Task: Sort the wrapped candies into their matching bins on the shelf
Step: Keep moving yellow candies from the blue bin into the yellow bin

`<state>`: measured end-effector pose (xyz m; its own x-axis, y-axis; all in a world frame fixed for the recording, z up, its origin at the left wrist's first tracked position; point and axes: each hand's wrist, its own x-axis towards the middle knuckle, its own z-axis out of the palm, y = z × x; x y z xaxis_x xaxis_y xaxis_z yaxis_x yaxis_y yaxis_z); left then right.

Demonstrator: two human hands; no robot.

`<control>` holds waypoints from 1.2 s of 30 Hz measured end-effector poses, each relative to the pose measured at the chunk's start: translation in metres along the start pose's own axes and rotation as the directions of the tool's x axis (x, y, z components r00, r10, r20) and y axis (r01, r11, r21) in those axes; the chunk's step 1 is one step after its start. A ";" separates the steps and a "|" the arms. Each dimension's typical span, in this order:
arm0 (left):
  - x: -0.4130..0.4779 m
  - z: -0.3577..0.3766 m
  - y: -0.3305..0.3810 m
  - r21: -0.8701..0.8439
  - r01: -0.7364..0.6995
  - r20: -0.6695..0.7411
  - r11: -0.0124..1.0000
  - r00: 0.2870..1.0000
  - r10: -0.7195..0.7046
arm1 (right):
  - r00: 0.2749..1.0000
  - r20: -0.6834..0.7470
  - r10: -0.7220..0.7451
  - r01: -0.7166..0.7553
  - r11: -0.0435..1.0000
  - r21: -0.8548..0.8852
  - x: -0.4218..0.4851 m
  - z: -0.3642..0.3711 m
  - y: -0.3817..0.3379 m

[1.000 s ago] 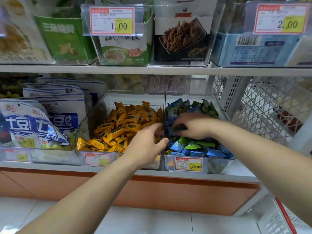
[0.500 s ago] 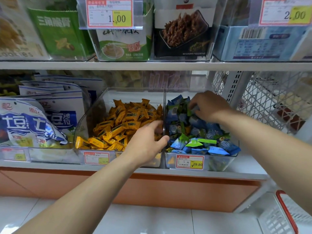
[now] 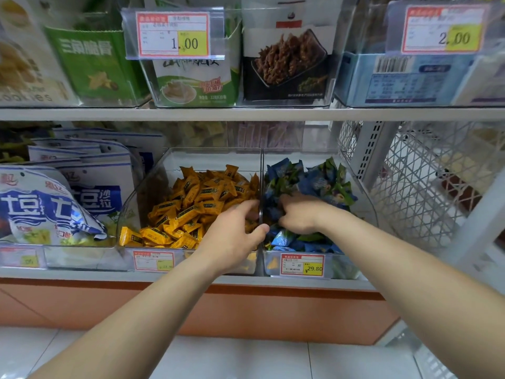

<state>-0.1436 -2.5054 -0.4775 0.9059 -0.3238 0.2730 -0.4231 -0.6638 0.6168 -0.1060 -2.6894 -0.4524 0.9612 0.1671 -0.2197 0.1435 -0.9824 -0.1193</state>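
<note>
head view: left hand (image 3: 235,236) is curling into the orange candies (image 3: 191,203), right hand (image 3: 300,214) is digging through blue and green candies (image 3: 322,181) in neighbouring clear shelf bins (image 3: 149,192); whether either is pinching a candy cannot be told. orange pile is looking sorted, the blue-green one likely unfinished.

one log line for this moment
phase: sorting | left hand: at orange candy bin divider wall | right hand: fingers in blue candies, grasp unclear

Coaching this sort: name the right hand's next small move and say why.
Probably lift the right hand clear of the blue-and-green candies. Its fingers are buried in that pile beside the divider, so whether they hold anything cannot be seen.
</note>
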 end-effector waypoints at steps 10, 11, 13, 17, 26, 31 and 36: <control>0.000 -0.002 0.001 0.024 0.016 0.022 1.000 1.000 -0.016 | 0.996 -0.025 0.087 -0.082 0.983 0.163 -0.001 -0.011 0.016; 0.000 -0.003 0.002 0.020 0.015 0.028 1.000 0.999 -0.016 | 0.996 -0.058 0.066 -0.053 0.978 0.202 -0.003 -0.012 0.021; 0.000 -0.004 0.001 0.006 0.020 0.044 1.000 0.999 -0.020 | 0.984 -0.167 0.062 -0.004 0.946 0.325 -0.008 -0.017 0.031; 0.001 -0.009 0.007 0.011 0.013 -0.037 1.000 0.999 -0.013 | 0.953 -0.274 0.132 0.111 0.688 0.717 -0.028 -0.026 0.041; 0.004 -0.003 0.032 -0.005 -0.099 -0.219 0.995 0.971 0.095 | 0.924 -0.362 0.125 0.267 0.466 0.843 -0.049 -0.037 0.042; 0.010 -0.014 0.042 -0.240 -0.205 -0.266 0.949 0.954 0.139 | 0.945 -0.322 -0.054 0.327 0.152 0.933 -0.050 -0.035 0.031; 0.008 -0.025 0.028 -0.218 -0.092 -0.315 0.972 0.949 0.019 | 0.912 -0.391 0.127 0.282 0.498 0.820 -0.026 -0.020 0.029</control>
<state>-0.1478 -2.5095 -0.4400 0.8575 -0.1073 0.5032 -0.4901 -0.4679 0.7354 -0.1221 -2.7239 -0.4303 0.9866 -0.0050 0.1631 0.1494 -0.3743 -0.9152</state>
